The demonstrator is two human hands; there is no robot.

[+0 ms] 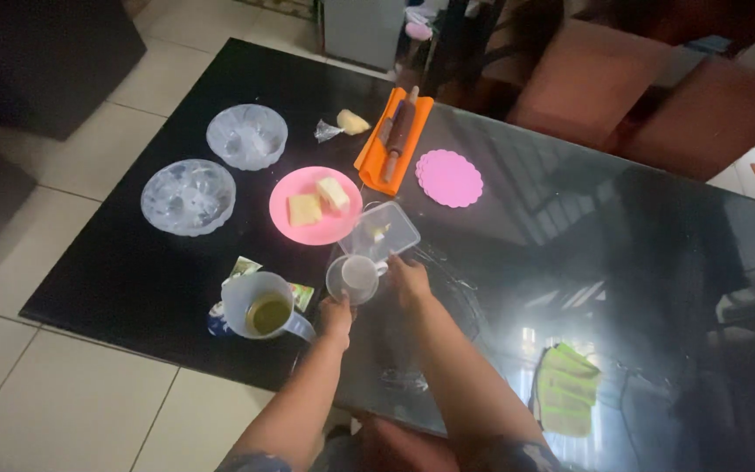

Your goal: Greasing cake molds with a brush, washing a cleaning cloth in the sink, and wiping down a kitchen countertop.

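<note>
2 hands grip a clear plastic cup [356,278] beside the pink plate [315,206]: left hand [336,312] at its rim, right hand [408,278] opposite. Probably light, slippery; hold its sides.

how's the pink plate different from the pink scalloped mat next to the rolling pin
The pink plate carries two pale yellow blocks; the pink scalloped mat carries nothing. The plate has a smooth round edge, while the mat has a wavy, scalloped one. The plate is a salmon pink and looks larger; the mat is a cooler magenta pink. The plate lies left of the orange cloth, the mat right of it. Both are round and lie flat on the black glass table.
</note>
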